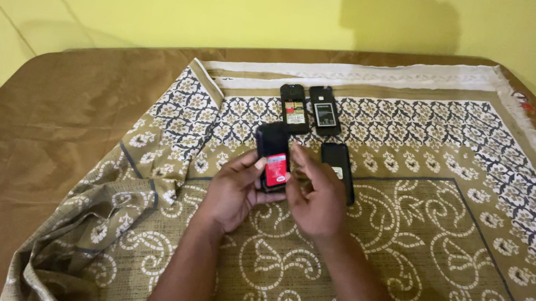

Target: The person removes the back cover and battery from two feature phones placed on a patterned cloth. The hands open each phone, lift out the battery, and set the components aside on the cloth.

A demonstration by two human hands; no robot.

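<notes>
Here the left hand [233, 192] cradles an open-backed black phone [273, 156] above the patterned cloth [408, 268], steadying it while the right hand [318, 199] fingers pinch at its red battery [276, 169]; three more phones lie beyond.

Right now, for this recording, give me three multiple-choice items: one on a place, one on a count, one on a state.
1. Where do the two opened phones lie?
A. Beyond the hands, on the patterned cloth
B. On the bare brown table edge
C. In the person's lap

2. How many black phones or phone parts lie loose on the cloth, unheld?
A. One
B. Three
C. Five

3. The phone in the left hand is:
A. Back cover on
B. Back open, red part showing
C. Wrapped in cloth

Answers: 1 A, they lie past the fingers; 2 B, two above and one beside the right hand; 3 B, red shows inside.
</notes>
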